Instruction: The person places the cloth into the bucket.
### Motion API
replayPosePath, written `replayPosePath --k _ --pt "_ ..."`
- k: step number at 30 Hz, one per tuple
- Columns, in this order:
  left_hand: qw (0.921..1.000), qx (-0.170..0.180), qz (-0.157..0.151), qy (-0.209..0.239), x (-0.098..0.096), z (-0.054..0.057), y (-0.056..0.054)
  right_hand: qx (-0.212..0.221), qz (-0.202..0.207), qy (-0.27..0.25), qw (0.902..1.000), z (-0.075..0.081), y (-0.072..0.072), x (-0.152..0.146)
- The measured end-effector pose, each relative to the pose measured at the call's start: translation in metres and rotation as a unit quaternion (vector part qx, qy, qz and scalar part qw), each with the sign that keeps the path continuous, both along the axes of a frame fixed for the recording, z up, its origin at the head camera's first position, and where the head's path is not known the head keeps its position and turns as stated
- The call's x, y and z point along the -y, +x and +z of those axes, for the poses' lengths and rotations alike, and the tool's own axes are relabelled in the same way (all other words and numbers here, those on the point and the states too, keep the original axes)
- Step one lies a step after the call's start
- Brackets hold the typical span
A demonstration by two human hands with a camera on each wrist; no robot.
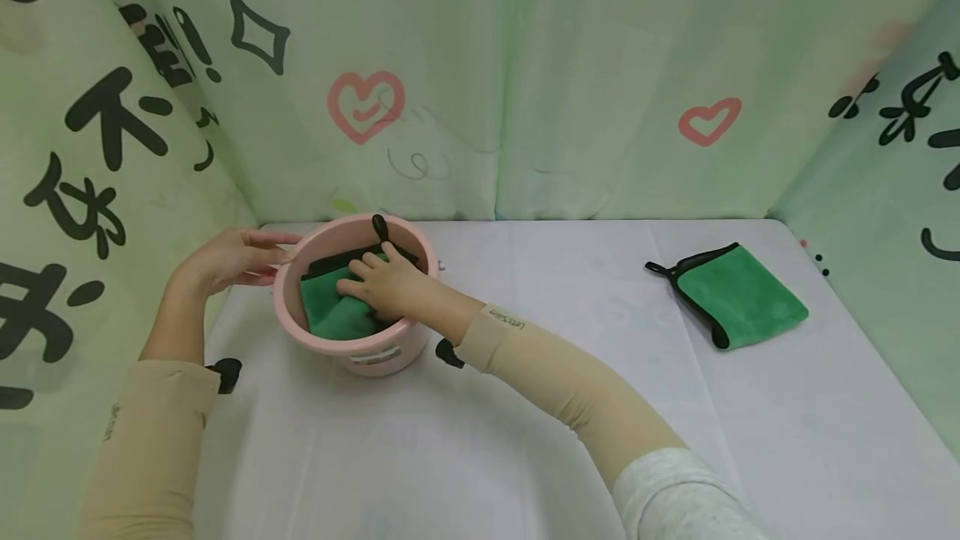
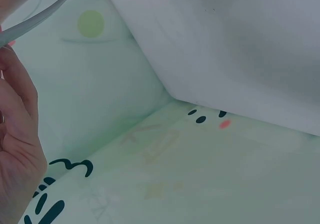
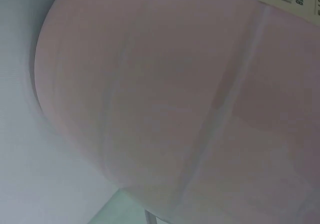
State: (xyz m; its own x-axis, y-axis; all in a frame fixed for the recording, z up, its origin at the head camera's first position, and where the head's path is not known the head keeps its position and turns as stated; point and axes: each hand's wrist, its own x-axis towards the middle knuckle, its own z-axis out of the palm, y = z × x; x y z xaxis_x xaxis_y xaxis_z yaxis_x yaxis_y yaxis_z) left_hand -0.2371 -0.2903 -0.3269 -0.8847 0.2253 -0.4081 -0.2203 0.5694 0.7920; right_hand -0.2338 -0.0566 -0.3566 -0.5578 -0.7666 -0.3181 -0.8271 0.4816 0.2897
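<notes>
A pink bucket (image 1: 390, 357) stands on the left part of the table, a green cloth (image 1: 330, 304) with black edging and a black hanging loop lying inside it. My right hand (image 1: 390, 283) reaches over the rim, its spread fingers resting on that cloth; some fingertips are hidden. At the bucket's left side, my left hand (image 1: 243, 258) touches the rim with extended fingers. The left wrist view catches part of this hand (image 2: 17, 139) beside a grey strip. Only the bucket's outer wall (image 3: 165, 94) fills most of the right wrist view, with the right hand out of sight there.
Another green cloth (image 1: 742, 298), folded and black-edged with a loop, lies flat at the right of the white-covered table (image 1: 510, 432). Pale green printed curtains (image 1: 585, 65) enclose the back and sides. A label (image 1: 375, 355) is on the bucket's front.
</notes>
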Motion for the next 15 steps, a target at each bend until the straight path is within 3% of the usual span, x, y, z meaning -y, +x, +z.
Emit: replayPosePath --k 6,15 --pt "1.0 -0.003 0.001 0.002 0.0 -0.001 0.0 0.01 -0.008 -0.038 0.9992 0.008 0.0 -0.007" --pt "1.0 -0.005 0.002 0.008 0.0 0.001 0.001 0.029 -0.017 -0.129 0.9911 0.036 0.0 -0.042"
